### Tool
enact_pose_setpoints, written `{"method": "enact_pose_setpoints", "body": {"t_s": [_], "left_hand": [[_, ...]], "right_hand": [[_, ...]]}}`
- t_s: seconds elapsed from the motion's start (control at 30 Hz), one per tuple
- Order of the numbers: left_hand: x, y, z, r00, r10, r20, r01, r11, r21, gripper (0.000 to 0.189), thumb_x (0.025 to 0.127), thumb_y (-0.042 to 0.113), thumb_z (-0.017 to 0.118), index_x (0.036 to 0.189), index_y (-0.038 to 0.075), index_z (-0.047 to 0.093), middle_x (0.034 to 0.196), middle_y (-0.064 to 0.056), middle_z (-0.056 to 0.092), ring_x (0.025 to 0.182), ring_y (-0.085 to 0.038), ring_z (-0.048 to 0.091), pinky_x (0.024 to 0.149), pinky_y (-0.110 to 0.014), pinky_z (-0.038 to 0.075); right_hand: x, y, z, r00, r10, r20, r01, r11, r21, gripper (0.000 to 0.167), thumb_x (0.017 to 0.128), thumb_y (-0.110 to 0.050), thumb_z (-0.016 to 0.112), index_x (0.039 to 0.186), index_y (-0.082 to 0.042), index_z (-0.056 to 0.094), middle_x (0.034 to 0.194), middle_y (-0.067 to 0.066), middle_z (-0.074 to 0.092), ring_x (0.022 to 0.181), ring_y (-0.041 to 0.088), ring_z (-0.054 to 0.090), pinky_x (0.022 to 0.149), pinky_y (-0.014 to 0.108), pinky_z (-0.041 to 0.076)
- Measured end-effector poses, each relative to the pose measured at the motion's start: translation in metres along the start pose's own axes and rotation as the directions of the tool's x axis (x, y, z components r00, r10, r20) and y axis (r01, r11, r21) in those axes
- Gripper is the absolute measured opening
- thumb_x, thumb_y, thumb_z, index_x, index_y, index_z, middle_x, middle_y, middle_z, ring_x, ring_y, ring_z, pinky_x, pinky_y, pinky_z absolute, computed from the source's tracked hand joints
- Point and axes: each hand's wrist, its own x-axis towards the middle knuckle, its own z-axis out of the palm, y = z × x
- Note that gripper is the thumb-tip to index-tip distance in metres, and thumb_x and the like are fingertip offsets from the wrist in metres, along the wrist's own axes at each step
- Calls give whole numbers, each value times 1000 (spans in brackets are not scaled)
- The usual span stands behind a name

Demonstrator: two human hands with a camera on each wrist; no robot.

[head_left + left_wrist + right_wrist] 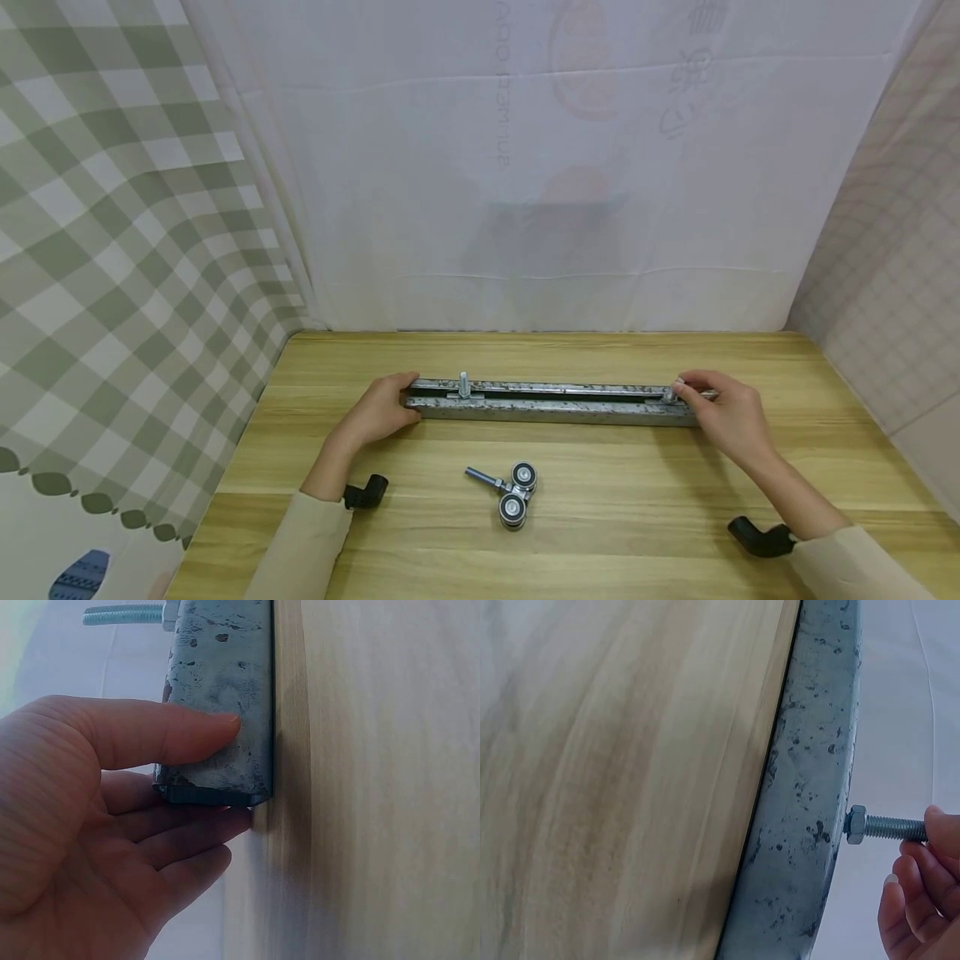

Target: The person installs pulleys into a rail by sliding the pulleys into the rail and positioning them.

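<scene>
A long, speckled metal channel rail (555,411) lies across the wooden table, its slot facing up. My left hand (381,410) grips the rail's left end, with the thumb flat on the near side wall and the other fingers around the end and far side. Close to that end, a threaded bolt (464,385) with a nut stands up out of the slot. At the right end my right hand (729,417) pinches the tip of a second threaded bolt (892,827), which also sticks up from the slot with a hex nut at its base. Inside the slot, what carries the bolts is mostly hidden.
In front of the rail lies a loose twin-wheel roller (517,496) with a threaded stem. Wooden tabletop (600,475) surrounds it. A white cloth (420,183) hangs behind the table, and a green checked cloth (142,208) hangs at the left.
</scene>
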Motion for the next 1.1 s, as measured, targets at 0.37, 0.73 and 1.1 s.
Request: {"method": "enact_pose_setpoints", "body": {"t_s": [0.37,0.73,1.1], "left_hand": [[1,-2,1,1000,-12,2,12,1000,-1,70,88,-1,78,151,-9,48,151,-26,53,140,-39,50,111,-53,46],[1,-1,1,1000,-23,9,23,1000,-6,71,90,0,78,153,-8,46,152,-25,52,141,-39,49,109,-53,47],[1,-1,0,1000,-21,9,21,1000,-7,71,90,0,78,152,-9,47,152,-25,52,141,-39,49,110,-53,47]], "right_hand": [[3,-8,9,1000,-10,-6,11,999,40,16,91,-1,80,106,4,78,89,15,75,75,-2,59,58,10,45],[3,-16,17,1000,-19,6,19,998,57,16,91,0,80,107,4,78,91,14,75,77,-1,59,62,9,44],[2,-24,25,999,-2,50,-2,997,76,18,97,-5,75,113,3,77,98,16,76,76,8,63,59,15,47]]}}
